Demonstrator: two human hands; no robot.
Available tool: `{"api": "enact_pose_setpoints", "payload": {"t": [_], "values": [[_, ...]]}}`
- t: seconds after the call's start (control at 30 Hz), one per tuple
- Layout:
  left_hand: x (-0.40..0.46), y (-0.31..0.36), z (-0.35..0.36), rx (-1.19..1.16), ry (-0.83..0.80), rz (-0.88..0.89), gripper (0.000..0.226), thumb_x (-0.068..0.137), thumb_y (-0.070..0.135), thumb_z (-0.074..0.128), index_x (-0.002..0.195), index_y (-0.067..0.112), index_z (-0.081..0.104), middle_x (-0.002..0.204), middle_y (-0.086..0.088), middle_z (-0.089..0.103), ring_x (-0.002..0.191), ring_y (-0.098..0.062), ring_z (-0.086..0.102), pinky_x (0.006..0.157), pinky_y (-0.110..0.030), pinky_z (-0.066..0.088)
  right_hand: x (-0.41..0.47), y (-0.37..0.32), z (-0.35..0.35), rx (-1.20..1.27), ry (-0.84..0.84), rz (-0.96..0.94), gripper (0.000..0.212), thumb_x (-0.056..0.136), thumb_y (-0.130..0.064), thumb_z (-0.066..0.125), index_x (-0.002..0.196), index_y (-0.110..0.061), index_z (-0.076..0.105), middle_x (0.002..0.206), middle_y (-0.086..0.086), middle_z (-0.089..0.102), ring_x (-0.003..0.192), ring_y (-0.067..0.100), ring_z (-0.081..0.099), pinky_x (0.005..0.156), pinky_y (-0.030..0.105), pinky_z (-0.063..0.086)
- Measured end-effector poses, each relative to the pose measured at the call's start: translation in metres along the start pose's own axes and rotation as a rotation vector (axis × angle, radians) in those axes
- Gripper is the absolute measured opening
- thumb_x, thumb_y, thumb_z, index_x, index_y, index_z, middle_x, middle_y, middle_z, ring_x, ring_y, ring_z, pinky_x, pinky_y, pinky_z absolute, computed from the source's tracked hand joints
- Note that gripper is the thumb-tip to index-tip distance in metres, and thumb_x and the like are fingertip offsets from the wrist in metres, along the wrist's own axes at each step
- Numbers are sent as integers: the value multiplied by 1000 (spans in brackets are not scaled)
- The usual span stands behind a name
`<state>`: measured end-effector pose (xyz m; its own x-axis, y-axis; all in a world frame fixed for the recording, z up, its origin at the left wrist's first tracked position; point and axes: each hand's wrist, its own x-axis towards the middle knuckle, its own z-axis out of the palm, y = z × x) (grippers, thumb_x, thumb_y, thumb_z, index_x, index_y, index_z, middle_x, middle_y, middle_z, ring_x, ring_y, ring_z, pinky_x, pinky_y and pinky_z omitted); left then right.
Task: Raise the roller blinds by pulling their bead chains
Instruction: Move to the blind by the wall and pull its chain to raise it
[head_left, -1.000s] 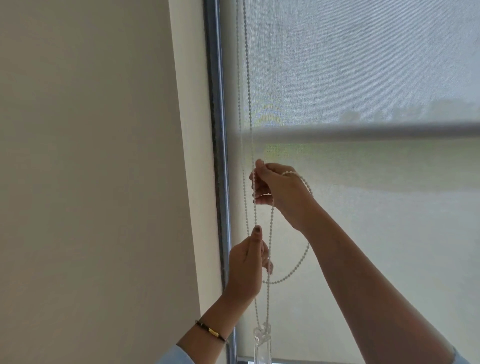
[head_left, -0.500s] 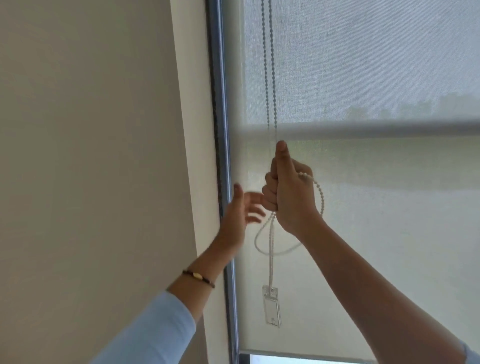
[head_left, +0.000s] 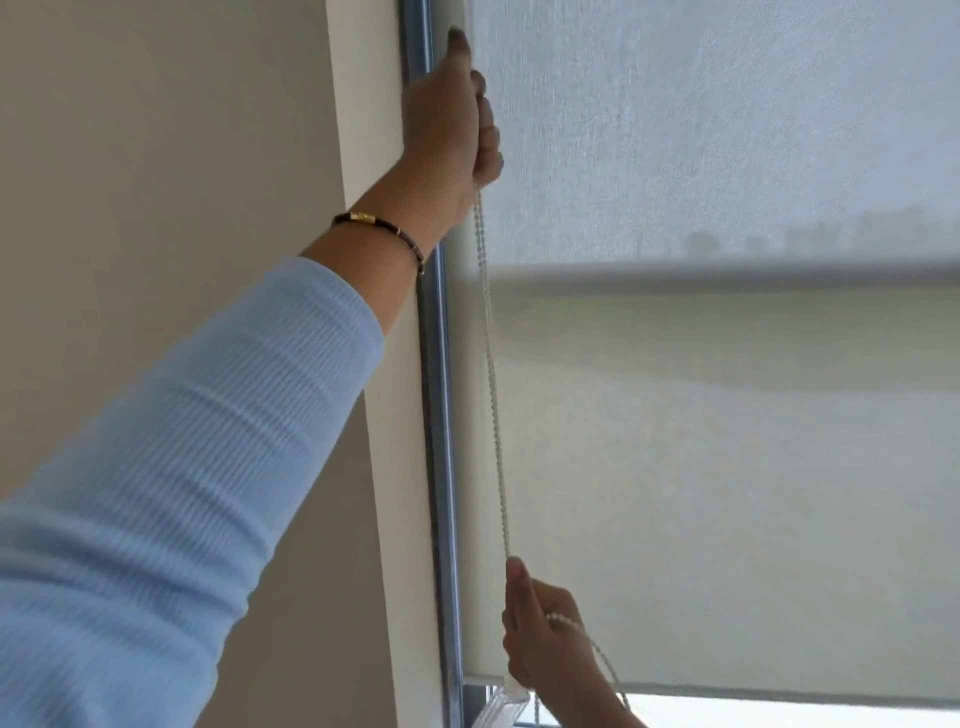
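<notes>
A pale translucent roller blind (head_left: 727, 441) covers the window, its bottom bar (head_left: 779, 695) near the frame's lower edge with a strip of bright glass below. A white bead chain (head_left: 493, 374) runs taut down the blind's left side. My left hand (head_left: 449, 119) is raised high and closed around the chain near the top. My right hand (head_left: 545, 639) is low, fist closed on the same chain, with a loop of beads trailing over its back. The clear chain weight (head_left: 501, 709) hangs just below it.
A grey metal window frame (head_left: 439, 415) stands upright just left of the chain. A beige wall (head_left: 156, 182) fills the left side. My light blue sleeve (head_left: 182, 493) crosses the lower left. A horizontal rail shows through the blind (head_left: 727, 278).
My left hand went from open beside the chain to high up, closed on it. My right hand pulled the chain down from mid-height to the bottom. The blind's bottom bar now shows.
</notes>
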<state>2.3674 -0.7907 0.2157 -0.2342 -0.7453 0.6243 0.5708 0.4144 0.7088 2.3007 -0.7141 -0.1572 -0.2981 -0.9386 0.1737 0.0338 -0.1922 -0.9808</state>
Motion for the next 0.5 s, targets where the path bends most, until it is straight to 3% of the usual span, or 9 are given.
{"api": "enact_pose_setpoints", "payload": {"t": [0.13,0.23,0.33,0.4,0.5], "values": [[-7,1,0,-119,-13,80,51,106,34,43,58,23,31,50,6,22,42,-10,13,38,-17,14,-1,-26,-10,135,-106,96,52,85,-47,58,46,-23,33,44,-3,26,32,8,24,39,14,22],[-17,7,-10,-118,-3,106,49,106,35,43,61,25,27,55,5,17,46,-12,10,39,-19,13,7,-61,-30,514,-218,138,50,93,-41,57,56,-21,29,44,-5,22,33,9,20,37,18,19],[-38,0,-22,-73,39,85,49,104,39,46,60,25,29,53,6,20,46,-11,12,38,-21,13,22,-111,-53,877,-373,59,38,96,-38,52,65,-18,45,41,-6,31,30,7,27,32,21,27],[-55,-17,-30,-46,49,46,50,103,41,47,59,26,31,51,7,22,44,-10,13,38,-20,13,29,-146,-59,944,-446,-32,32,98,-36,47,75,-16,55,42,-6,37,31,6,28,35,19,29],[-87,-45,-38,-37,38,-21,51,103,43,47,57,25,33,46,9,25,37,-8,17,36,-16,14,39,-190,-54,871,-390,-133,27,99,-30,46,88,-14,64,55,-3,55,43,7,46,42,17,38]]}}
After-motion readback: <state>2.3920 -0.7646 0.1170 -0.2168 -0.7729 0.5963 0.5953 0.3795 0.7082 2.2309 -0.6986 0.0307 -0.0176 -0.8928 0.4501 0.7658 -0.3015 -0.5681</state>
